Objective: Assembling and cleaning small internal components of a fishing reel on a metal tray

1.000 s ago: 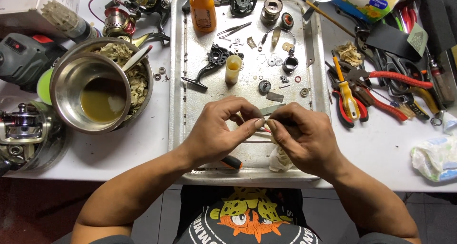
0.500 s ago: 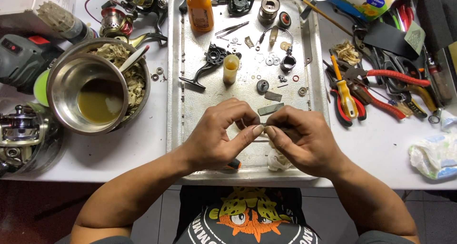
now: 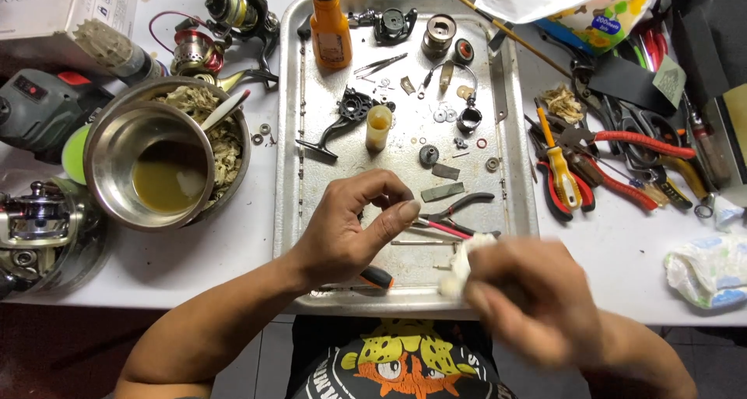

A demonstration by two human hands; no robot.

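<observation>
Nearest the camera, the right hand (image 3: pixel 529 298) is blurred low over the front rim of the metal tray (image 3: pixel 513 134), its fingers curled around a white rag (image 3: pixel 459 263) that sticks out at its left side. Just beyond, the left hand (image 3: pixel 350 228) hovers palm-down over the tray with the forearm angled in from the lower left; thumb and forefinger are pinched close, whether on some small part I cannot tell. Slim pliers (image 3: pixel 455 216) lie just beside its thumb. Farther back stands an orange bottle (image 3: pixel 330 26).
</observation>
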